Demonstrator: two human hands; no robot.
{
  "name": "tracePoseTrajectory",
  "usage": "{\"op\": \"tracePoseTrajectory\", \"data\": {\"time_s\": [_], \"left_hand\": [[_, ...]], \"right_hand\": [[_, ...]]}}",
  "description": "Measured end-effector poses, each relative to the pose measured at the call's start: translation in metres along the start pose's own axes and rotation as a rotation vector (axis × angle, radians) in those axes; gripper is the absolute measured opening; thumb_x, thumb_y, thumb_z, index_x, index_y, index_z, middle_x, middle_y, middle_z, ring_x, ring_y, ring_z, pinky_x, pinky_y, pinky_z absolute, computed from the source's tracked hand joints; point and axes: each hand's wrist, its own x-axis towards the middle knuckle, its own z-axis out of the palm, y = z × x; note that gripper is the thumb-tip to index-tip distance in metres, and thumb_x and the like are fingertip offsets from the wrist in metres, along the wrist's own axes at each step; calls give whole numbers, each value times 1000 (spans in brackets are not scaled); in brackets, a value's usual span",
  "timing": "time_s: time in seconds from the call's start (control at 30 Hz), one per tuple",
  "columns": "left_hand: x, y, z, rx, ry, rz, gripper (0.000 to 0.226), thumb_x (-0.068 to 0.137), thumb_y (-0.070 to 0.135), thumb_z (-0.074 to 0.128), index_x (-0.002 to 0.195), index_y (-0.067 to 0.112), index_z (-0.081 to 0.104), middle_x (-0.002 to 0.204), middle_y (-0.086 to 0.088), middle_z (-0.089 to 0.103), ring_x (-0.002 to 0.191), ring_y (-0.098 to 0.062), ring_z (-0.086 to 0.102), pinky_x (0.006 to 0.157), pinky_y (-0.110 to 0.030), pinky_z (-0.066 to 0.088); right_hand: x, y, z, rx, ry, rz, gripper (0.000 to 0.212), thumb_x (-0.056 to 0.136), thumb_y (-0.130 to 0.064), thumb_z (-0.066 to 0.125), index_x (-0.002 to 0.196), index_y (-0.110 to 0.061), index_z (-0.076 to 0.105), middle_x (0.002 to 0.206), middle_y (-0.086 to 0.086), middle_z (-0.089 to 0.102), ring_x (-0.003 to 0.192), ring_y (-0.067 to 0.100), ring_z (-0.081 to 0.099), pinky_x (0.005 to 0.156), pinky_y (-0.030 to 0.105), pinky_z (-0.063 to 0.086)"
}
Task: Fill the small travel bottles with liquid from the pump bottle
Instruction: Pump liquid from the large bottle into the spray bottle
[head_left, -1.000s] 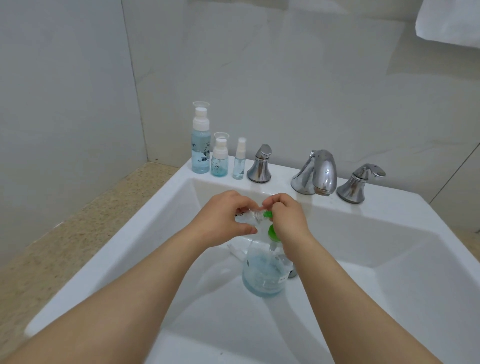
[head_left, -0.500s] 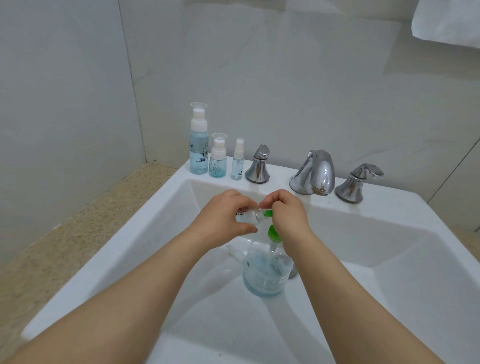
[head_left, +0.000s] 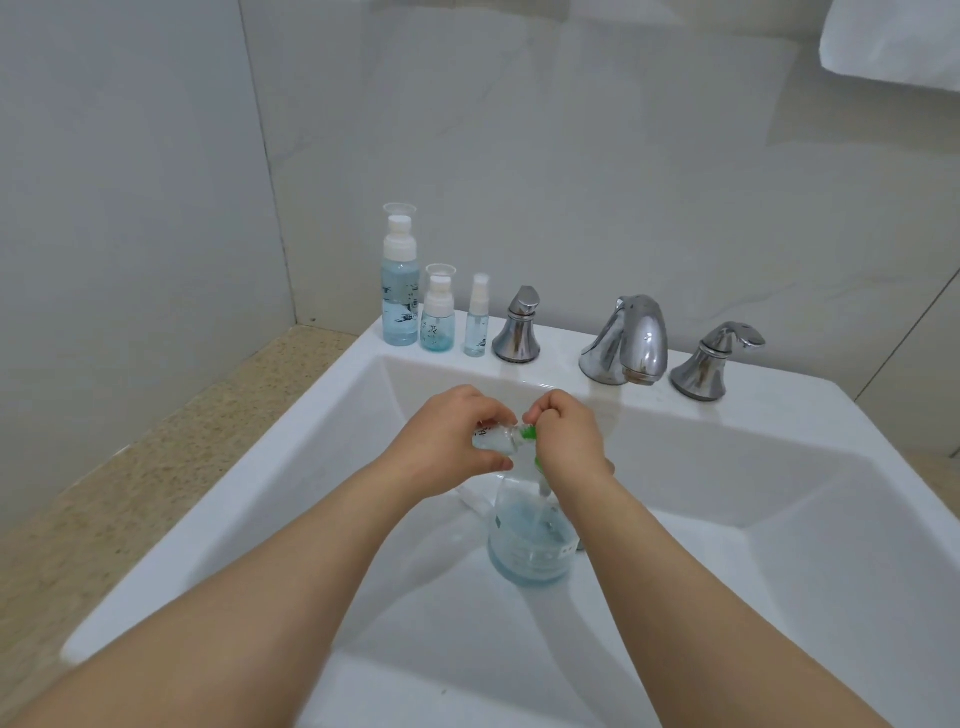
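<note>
Nothing much has moved since a second ago; both hands stay put over the sink. Left hand is curled around a small clear travel bottle, tipped sideways against the green pump nozzle. Right hand is closed over the pump head. Pump bottle stands in the basin, with blue liquid low. Three filled bottles line the back ledge beside the faucet.

Two bare forearms, no sleeves, left hand, right hand, unadorned
</note>
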Motion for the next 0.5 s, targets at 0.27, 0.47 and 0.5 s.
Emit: {"op": "tracePoseTrajectory", "data": {"time_s": [0.27,0.47,0.5], "left_hand": [[3,0,-2,-60,44,-3,43,72,24,75,112,22,63,97,4,51,88,-8,48,78,-16,35],[3,1,-1,-71,46,-1,42,71,24,76,111,22,64,96,3,51,87,-10,49,82,-18,38],[3,1,-1,-68,44,1,42,71,24,76,111,22,64,96,3,52,88,-10,49,82,-19,38]], "right_hand": [[7,-6,-5,184,2,-61,37,79,4,30,63,-24,47,89,-1,61,79,20,48,93,42,40],[7,-5,-3,126,12,-54,37,78,2,28,61,-24,47,77,-6,58,78,22,48,99,50,39],[8,-4,-4,119,10,-49,37,78,2,27,60,-24,47,76,-6,57,77,22,47,100,51,38]]}}
